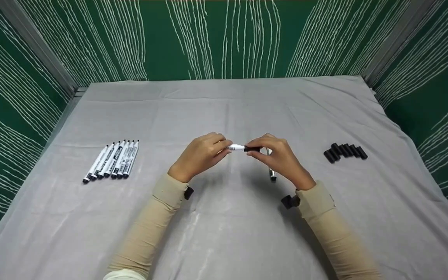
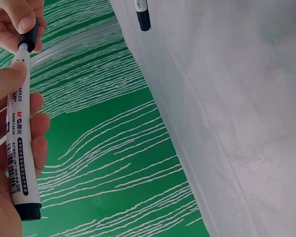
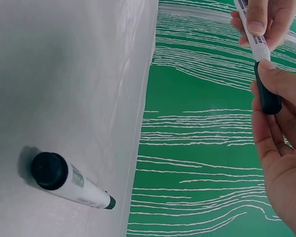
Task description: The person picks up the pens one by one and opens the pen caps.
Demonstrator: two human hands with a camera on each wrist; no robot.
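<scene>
My left hand (image 1: 200, 152) grips a white whiteboard marker (image 2: 22, 133) by its barrel, the black butt end towards the wrist. Between thumb and fingers, my right hand (image 1: 276, 153) pinches a black cap (image 3: 267, 94). The cap sits over the marker's tip end, and a stretch of white neck shows beside it. How far the cap is seated, I cannot tell. On the cloth below the right hand lies another white marker (image 3: 79, 182), partly covered by that hand in the head view.
Several white markers (image 1: 113, 159) with slim black tips lie side by side at the left. Loose black caps (image 1: 346, 151) form a cluster at the right. A grey cloth (image 1: 224, 225) covers the table, with green, white-lined walls (image 1: 165, 46) behind and beside it.
</scene>
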